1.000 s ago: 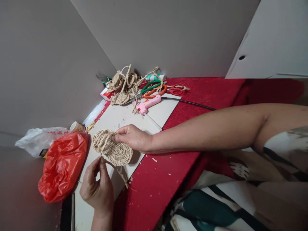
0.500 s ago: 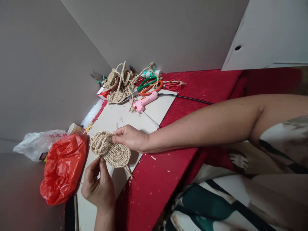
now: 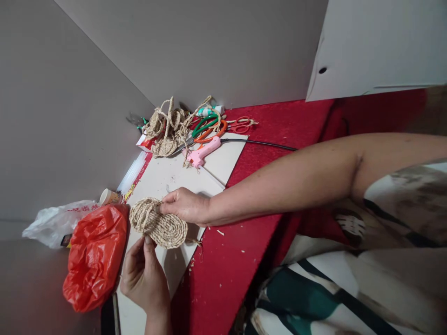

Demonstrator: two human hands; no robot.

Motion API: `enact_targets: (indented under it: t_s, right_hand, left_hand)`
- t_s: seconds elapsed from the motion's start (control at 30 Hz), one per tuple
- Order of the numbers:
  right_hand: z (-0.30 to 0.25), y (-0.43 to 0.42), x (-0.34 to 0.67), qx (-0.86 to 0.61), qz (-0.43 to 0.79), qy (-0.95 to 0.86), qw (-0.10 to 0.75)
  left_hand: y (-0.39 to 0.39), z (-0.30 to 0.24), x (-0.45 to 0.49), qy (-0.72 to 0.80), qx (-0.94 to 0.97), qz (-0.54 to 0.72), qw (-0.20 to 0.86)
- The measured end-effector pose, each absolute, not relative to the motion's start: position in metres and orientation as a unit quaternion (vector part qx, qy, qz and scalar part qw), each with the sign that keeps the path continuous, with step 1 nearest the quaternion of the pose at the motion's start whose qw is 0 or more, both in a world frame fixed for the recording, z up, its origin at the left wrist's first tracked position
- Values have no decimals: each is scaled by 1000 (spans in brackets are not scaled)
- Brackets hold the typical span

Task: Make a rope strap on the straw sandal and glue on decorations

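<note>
Between my hands is a small straw slipper [image 3: 167,228] made of coiled braided cord, with an oval flat sole and a rounded raised upper at its left end. My right hand [image 3: 185,204], reaching in from the right, is closed on its upper edge, the thumb at the opening under the raised part. From below, my left hand [image 3: 145,270] pinches the slipper's lower edge between thumb and fingertips. A loose strand hangs off the sole's right side. The slipper is raised above a white board [image 3: 153,177]; fingers behind it are hidden.
Beyond my right hand lie a pink glue gun [image 3: 202,152], green-and-orange-handled scissors [image 3: 209,129], red-handled scissors [image 3: 240,124] and a heap of braided straw cord [image 3: 164,125]. A red plastic bag [image 3: 96,256], white bag [image 3: 52,223] and paper cup [image 3: 109,197] stand left on red cloth [image 3: 216,270].
The view has shifted slightly, so the table things appear further left. Both hands keep hold of the slipper, which is turned a little, its loose strand now pointing more to the right.
</note>
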State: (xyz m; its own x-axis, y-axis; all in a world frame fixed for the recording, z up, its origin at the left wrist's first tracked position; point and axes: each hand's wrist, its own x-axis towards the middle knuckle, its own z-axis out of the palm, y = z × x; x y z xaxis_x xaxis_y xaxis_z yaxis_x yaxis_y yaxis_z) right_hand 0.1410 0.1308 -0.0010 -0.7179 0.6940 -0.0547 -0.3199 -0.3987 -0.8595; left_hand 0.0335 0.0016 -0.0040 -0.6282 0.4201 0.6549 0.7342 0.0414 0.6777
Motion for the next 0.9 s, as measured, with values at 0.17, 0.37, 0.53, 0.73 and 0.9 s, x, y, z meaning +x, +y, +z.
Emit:
enact_targets:
  t_s: [0.17, 0.37, 0.53, 0.73, 0.9]
  right_hand:
    - [-4, 133, 139, -213, 795, -469, 321]
    - [-4, 135, 139, -210, 782, -487, 328]
    - [-2, 134, 140, -211, 780, -489, 327]
    - [-1, 134, 142, -208, 781, -489, 328]
    - [-1, 135, 141, -224, 787, -477, 321]
  left_hand:
    - [1, -2, 33, -703, -383, -594, 78]
    - [1, 1, 34, -695, -359, -621, 42]
    - [3, 2, 36, -697, -336, -633, 35]
    - [4, 1, 32, -711, -317, -628, -8]
    - [5, -2, 26, -714, -312, -624, -58]
